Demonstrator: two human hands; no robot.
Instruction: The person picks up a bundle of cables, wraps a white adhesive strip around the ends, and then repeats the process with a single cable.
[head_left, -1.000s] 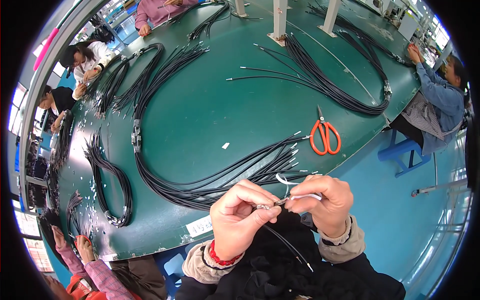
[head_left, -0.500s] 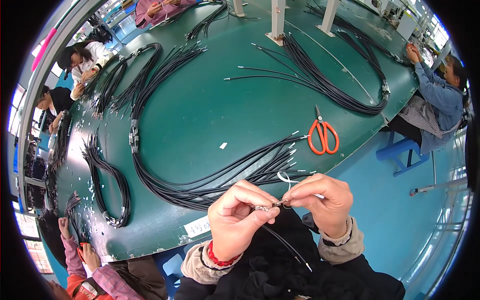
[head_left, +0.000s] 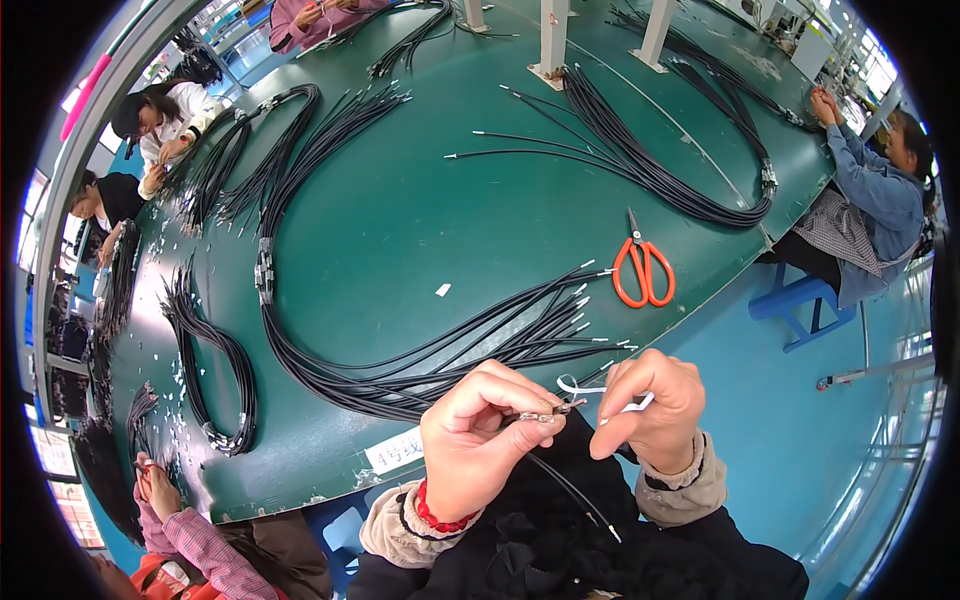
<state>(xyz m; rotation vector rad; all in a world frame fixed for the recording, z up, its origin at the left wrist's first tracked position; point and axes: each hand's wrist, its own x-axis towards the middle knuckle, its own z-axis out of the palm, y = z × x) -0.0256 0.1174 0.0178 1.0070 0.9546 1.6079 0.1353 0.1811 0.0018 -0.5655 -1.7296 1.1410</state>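
Low in the view, my left hand (head_left: 480, 440) pinches a black cable at its small metal connector (head_left: 535, 413) between thumb and fingers. The cable's thin lengths (head_left: 575, 500) hang below, with a pale tip at the end. Just to the right, my right hand (head_left: 655, 410) is curled around a thin white strip (head_left: 583, 387). One end of that strip loops by the connector, and the other sticks out past my fingers. A small gap lies between my two hands. I cannot tell whether the strip is fixed to the cable.
A long bundle of black cables (head_left: 285, 345) curves over the green table (head_left: 430, 220). Scissors with orange handles (head_left: 643, 270) lie near its right edge. More bundles (head_left: 650, 170) are at the far right and a looped one (head_left: 235, 380) at the left. Several co-workers sit around.
My right hand has drawn back a little from the connector, with the white strip now showing through its fingers. My left hand stays nearly still. The lower-left co-worker's hands have come together.
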